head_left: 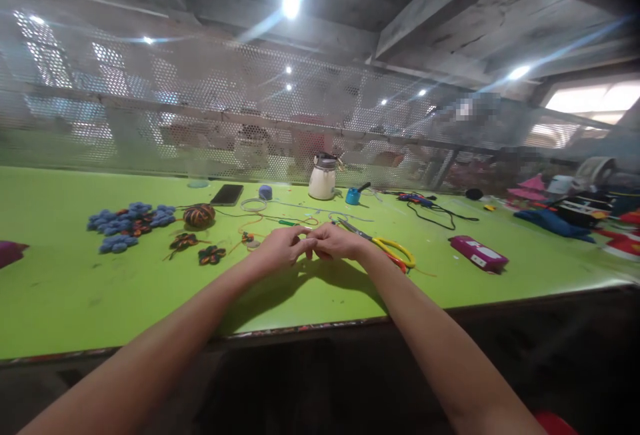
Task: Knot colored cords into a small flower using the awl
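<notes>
Left hand (283, 247) and right hand (336, 242): fingers curled in, tips meeting; cannot tell whether anything is pinched there; a small piece could slip if the tips part
Green tool (287, 223): just beyond the left fingers; a forward nudge could roll it
Scissors (374, 240): just right of the right fingers, partly behind the forearm; a sideways sweep could knock them
Orange yarn (247, 238): looped left of the left fingers; its slack could snag on a wrist
Dark flowers (213, 255): farther left, near the yarn; trailing ends could tangle
Yarn ball (199, 216): beyond the dark flowers; a tug could roll it, if joined, which is unclear
Blue flowers (117, 225): left of the ball
Jug (323, 182): straight beyond the fingers, blue pot (353, 196) at its right; both would block a long forward reach
Phone (227, 194): beyond and left of the fingers
Purple box (479, 253): well right of the fingers
</notes>
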`<state>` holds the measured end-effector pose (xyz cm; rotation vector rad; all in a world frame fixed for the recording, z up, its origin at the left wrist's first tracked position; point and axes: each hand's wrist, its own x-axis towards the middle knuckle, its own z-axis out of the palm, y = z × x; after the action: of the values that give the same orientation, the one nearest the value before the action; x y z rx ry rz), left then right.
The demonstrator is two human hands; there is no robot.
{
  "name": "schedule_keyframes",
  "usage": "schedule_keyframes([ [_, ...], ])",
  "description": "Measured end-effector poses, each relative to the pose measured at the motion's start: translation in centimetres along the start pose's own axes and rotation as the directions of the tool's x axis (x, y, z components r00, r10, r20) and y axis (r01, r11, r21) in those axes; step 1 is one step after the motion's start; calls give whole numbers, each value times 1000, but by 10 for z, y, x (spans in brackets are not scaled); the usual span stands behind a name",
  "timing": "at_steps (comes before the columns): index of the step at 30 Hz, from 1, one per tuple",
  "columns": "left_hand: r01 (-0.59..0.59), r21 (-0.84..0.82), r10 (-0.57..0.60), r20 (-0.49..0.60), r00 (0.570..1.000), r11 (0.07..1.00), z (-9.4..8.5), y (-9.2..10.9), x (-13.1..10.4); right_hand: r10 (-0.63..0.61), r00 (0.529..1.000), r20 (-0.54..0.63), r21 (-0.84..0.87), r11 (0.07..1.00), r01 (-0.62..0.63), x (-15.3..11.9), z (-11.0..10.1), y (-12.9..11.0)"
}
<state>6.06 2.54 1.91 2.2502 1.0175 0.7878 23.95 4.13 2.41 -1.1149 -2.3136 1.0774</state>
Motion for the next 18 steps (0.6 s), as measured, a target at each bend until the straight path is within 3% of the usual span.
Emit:
schedule_keyframes([
  [4, -64, 57, 62, 35, 997, 996, -9, 3, -1, -67, 997, 25, 52, 996, 66, -3, -3, 0],
  [7, -90, 100, 84, 63, 994, 991, -10, 2, -1, -37, 999, 19, 38, 999, 36, -4, -4, -1],
  [8, -81, 126, 74, 60, 995, 989, -11, 1, -1, -13, 1000, -2, 14, 1000, 13, -4, -5, 0],
  [10, -24, 167, 17, 45, 999, 986, -12, -3, 0, 42, 984, -175, -39, 998, -50, -3, -11, 4],
  [11, 4, 165, -9, 32, 999, 986, -13, -5, 1, 65, 949, -309, -58, 995, -87, -3, -15, 7],
  [12, 27, 147, -30, 18, 999, 989, -15, -8, 2, 81, 877, -474, -60, 990, -124, -2, -20, 11],
  [14, 59, 81, -58, -19, 998, 995, -17, -12, 4, 98, 725, -682, -45, 984, -174, -1, -33, 21],
  [16, 74, 13, -73, -47, 996, 997, -19, -15, 6, 109, 594, -797, -29, 976, -218, -3, -47, 31],
  [18, 81, -27, -82, -58, 995, 996, -20, -18, 7, 118, 499, -859, -21, 964, -264, -6, -56, 41],
])
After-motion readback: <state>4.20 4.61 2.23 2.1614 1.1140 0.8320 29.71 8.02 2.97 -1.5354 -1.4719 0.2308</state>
